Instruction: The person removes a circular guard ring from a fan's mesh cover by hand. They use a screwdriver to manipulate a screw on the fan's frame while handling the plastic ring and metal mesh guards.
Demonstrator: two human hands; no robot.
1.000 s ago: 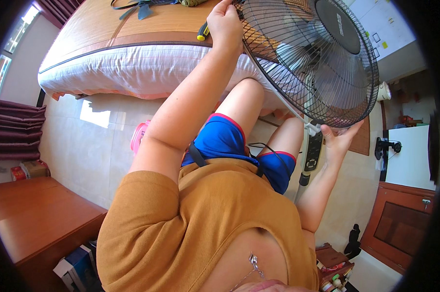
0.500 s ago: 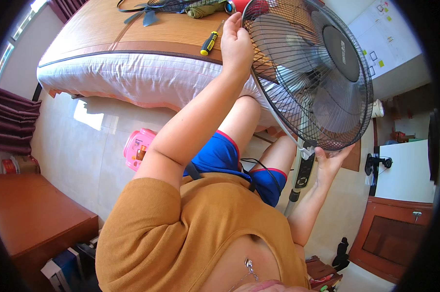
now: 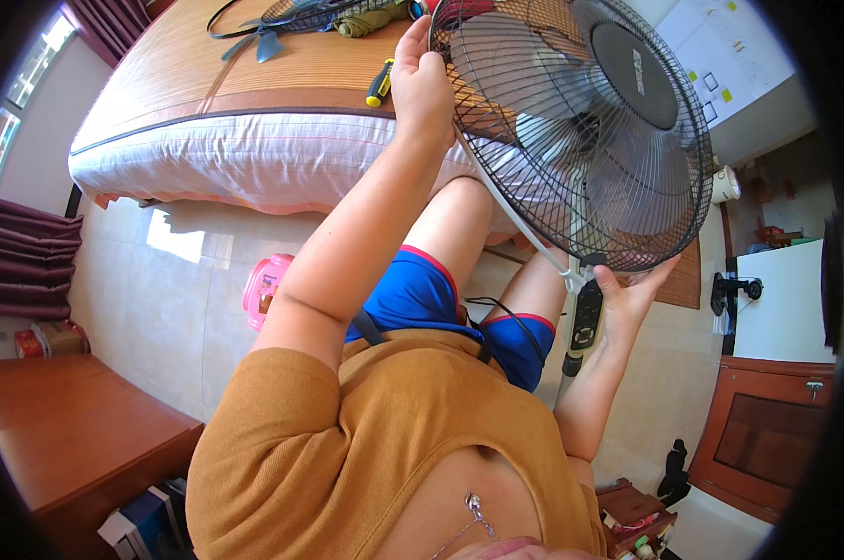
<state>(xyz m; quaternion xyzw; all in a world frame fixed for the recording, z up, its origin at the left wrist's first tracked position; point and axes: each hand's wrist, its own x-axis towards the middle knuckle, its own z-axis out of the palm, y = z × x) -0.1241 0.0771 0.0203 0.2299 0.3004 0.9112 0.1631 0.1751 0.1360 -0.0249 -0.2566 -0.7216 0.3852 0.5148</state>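
In the head view, the work centres on the standing fan with a black wire cage and pale post, raised in front of the person at upper right, its head tilted. The left hand (image 3: 422,89) has its fingers curled closed around the left edge of the round black wire grille (image 3: 534,121); the right hand (image 3: 627,294) grips the lower rim, thumb parted from the fingers, some of which the wires hide.

As far as can be judged, assembly of the head is well along: the grille covers the translucent grey plastic blades (image 3: 627,177), and the smooth dark disc (image 3: 635,75) sits at its centre. What seems left is securing the rim; a thin pale band (image 3: 538,241) runs along the lower left edge, but whether it is fastened all round cannot be told.

The grille's fine wires fan outward from the disc, crossed by rings near the edge. Below, the glossy black control panel (image 3: 585,317) is long and narrow. The yellow-and-black screwdriver with a chunky handle (image 3: 380,84) lies unheld on the ribbed tan sleeping mat (image 3: 207,75), above softly wrinkled white bedding (image 3: 226,159).
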